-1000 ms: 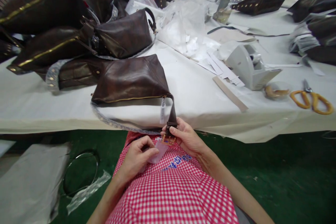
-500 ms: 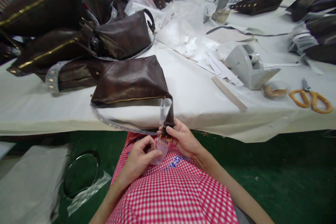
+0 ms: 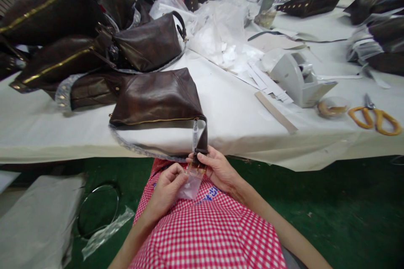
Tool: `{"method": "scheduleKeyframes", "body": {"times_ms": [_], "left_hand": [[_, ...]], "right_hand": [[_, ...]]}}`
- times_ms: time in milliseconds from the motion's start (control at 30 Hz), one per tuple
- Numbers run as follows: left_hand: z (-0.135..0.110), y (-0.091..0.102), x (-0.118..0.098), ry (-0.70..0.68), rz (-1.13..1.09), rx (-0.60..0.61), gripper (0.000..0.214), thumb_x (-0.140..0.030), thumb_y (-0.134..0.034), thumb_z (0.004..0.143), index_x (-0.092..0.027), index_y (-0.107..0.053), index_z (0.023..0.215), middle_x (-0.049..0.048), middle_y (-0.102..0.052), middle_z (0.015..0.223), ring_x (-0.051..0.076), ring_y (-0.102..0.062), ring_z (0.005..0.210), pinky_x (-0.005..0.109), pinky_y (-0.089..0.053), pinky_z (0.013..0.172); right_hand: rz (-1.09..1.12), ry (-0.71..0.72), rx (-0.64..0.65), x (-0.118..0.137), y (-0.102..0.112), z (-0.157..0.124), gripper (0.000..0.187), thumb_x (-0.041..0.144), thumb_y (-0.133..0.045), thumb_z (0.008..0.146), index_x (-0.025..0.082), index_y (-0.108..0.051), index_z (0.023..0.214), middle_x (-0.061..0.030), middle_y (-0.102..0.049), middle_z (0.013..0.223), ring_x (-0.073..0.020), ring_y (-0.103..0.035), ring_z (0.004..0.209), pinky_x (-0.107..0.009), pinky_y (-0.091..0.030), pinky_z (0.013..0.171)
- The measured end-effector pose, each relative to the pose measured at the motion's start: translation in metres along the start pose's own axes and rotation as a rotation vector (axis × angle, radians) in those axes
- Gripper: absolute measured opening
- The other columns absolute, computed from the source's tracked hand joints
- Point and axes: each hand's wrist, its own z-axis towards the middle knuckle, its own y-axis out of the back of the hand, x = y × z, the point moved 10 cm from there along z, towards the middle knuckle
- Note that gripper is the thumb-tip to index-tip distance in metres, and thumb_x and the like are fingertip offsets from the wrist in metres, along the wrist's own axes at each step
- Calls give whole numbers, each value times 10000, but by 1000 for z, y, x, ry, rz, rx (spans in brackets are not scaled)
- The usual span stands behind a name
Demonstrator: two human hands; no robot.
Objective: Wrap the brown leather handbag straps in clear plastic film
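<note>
A dark brown leather handbag (image 3: 154, 96) lies on the white-covered table, its gold zipper facing me. From its right end a leather strap (image 3: 203, 134) hangs over the table edge to a gold-coloured buckle (image 3: 197, 169). My right hand (image 3: 217, 168) is closed on the strap just above the buckle, thumb on top. My left hand (image 3: 168, 187) pinches a small clear plastic sleeve (image 3: 190, 187), which lies against the buckle. Whether the sleeve goes around the buckle's prongs I cannot tell. A plastic-wrapped studded strap (image 3: 139, 148) droops from the bag's left end to near my hands.
More brown bags (image 3: 57, 54) are piled at the left. To the right are a grey tape dispenser (image 3: 296, 80), a tape roll (image 3: 331, 108) and orange-handled scissors (image 3: 374, 119). Crumpled clear plastic (image 3: 217, 25) lies mid-table. Other people work across the table.
My left hand has shifted slightly left and up, its fingers closing more on the plastic sleeve. The buckle and my right hand have moved a little left.
</note>
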Motion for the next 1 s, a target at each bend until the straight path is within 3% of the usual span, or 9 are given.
{"method": "scheduleKeyframes", "body": {"times_ms": [133,267,400,533,767,1000], "left_hand": [[1,8,-7,-100,93,-88,297,-373,-666,762,-182,-461,665,-52,-509,614,90,-440,555,194,-345,529],[-5,12,-26,-255,251,-187,222,-311,-600,828,-189,-482,685,24,-677,833,148,-584,729,241,-444,665],[-9,8,-43,-375,395,-210,150,-257,-573,838,-187,-548,707,64,-692,977,191,-622,900,275,-461,795],[-9,7,-47,-444,430,-212,164,-235,-569,833,-184,-554,677,67,-669,962,191,-613,903,272,-462,799],[-2,7,-33,-362,475,-182,160,-270,-599,831,-183,-581,698,-13,-605,681,133,-539,640,223,-422,619],[-3,10,-34,-326,371,-212,122,-279,-607,822,-175,-638,766,5,-678,755,138,-575,657,225,-441,626]], "right_hand": [[3,7,-26,0,1,0,352,242,-845,655,171,-595,894,-34,-737,857,-189,-718,788,-310,-580,702],[-17,24,-59,1,5,0,355,239,-848,644,157,-621,905,-47,-744,887,-154,-704,767,-219,-548,615],[5,-23,-64,-5,8,0,372,236,-831,670,179,-613,966,-60,-732,1020,-183,-706,808,-304,-579,640],[34,-2,-34,-1,6,1,358,219,-827,681,170,-616,966,-75,-729,1026,-202,-702,895,-332,-577,724],[44,23,-16,3,1,2,308,236,-828,679,149,-644,910,-67,-742,942,-184,-694,873,-310,-556,779],[20,-6,-37,-2,5,2,321,252,-823,686,164,-636,931,-61,-744,956,-173,-690,844,-314,-550,766]]}}
